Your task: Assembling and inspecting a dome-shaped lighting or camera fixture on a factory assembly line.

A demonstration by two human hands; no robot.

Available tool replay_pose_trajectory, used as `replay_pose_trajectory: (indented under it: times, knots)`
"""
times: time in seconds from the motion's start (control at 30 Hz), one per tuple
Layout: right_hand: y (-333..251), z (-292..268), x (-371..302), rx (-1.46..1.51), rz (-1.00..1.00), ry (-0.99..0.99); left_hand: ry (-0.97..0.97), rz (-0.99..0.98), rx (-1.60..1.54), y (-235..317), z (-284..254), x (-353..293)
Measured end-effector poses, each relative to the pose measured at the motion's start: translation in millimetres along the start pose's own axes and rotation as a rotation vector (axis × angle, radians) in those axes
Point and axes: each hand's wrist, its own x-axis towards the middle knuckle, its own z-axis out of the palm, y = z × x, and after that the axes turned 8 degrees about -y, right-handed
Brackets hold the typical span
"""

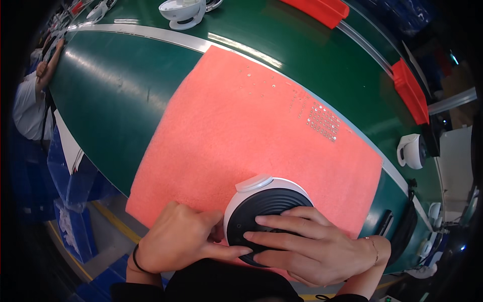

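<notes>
A round device with a white rim and a black, ridged face [250,207] lies at the near edge of a pink towel [196,146]. A pale raised piece [254,183] juts from its far side. My left hand [178,236] is closed at the device's left edge, thumb on the black face and the other fingers curled and partly hidden. From the right, my right hand [314,246] lies over the face, fingers bent across it and gripping it. Small metal screws [323,122] stand in a tight block on the towel's far right, with several looser ones [261,83] farther left.
The towel covers part of a green work surface [115,80]. Beyond a pale metal strip, white round-headed devices [183,11] [412,151] stand on a green belt. Red bins [410,90] line the far right. Blue bins [75,226] stand low at left, near another person [32,105].
</notes>
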Motion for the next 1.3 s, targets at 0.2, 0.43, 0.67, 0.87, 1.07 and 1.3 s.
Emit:
replay_pose_trajectory:
  times: [0.2, 0.43, 0.67, 0.87, 1.07, 1.3]
  knots:
    - [20.9, 4.4, -20.7, 0.392, 0.562, 0.141, -0.075, -0.068, 0.033, -3.8, -2.3, 13.5]
    - [10.3, 5.6, -23.2, 1.128, 0.731, 0.185, -0.046, 0.186, -0.698, -14.8, 29.6, 15.2]
    - [23.4, 10.9, -15.2, 0.268, 0.287, 0.529, 0.272, 0.521, -0.213, 9.2, 9.6, 26.5]
    - [33.9, 5.3, -16.2, 0.241, 0.294, 0.606, 0.345, 0.614, -0.083, 14.1, -2.2, 35.2]
    - [44.8, -15.4, -25.3, 0.328, 0.276, 0.658, 0.226, 0.691, -0.212, 9.2, -33.2, 71.8]
    - [55.6, -35.8, 0.4, 0.335, 0.279, 0.983, 0.132, 0.888, -1.059, 16.6, -45.1, 146.6]
